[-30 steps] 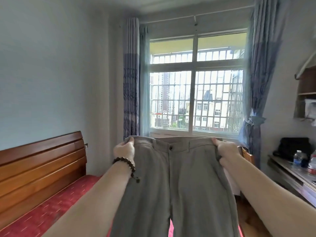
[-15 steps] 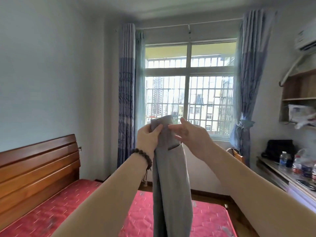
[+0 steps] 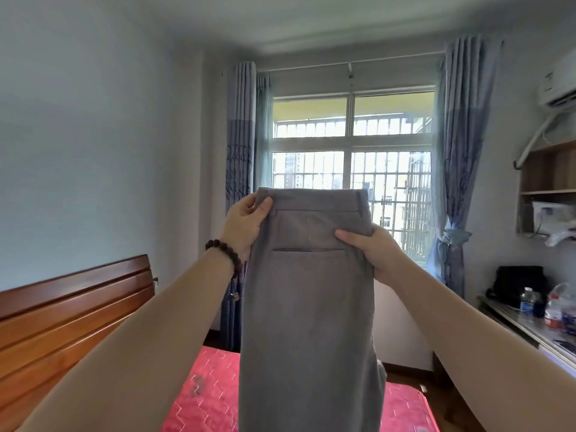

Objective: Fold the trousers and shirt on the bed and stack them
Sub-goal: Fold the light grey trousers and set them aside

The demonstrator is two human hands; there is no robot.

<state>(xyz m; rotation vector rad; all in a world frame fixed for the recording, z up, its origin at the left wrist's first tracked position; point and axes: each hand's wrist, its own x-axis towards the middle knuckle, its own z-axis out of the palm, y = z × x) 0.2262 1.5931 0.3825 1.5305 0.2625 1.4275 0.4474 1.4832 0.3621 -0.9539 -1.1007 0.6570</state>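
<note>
- The grey trousers (image 3: 308,307) hang upright in the air in front of the person, folded lengthwise so one leg lies over the other; the waistband is at the top and a back pocket slit shows just below it. The lower end runs out of the bottom of the view.
- The left hand (image 3: 246,226) has its grip pinched on the left corner of the waistband, thumb on the near face of the cloth and fingers behind it.
- The right hand (image 3: 374,247) grasps the right edge of the trousers a little below the waistband, thumb laid across the near face above the pocket, fingers curled behind.
- A dark bead bracelet (image 3: 226,255) sits on the left wrist, touching the edge of the cloth.
- Below and behind the trousers lies the bed (image 3: 212,397) with a red quilted cover, and its wooden headboard (image 3: 74,319) stands at the left.
- Behind is a barred window (image 3: 352,169) with blue curtains (image 3: 241,135) at either side.
- At the right a desk (image 3: 530,330) carries plastic bottles (image 3: 526,299) and a black bag (image 3: 517,285); a wooden shelf (image 3: 548,182) and an air conditioner (image 3: 558,88) hang on the wall above.
</note>
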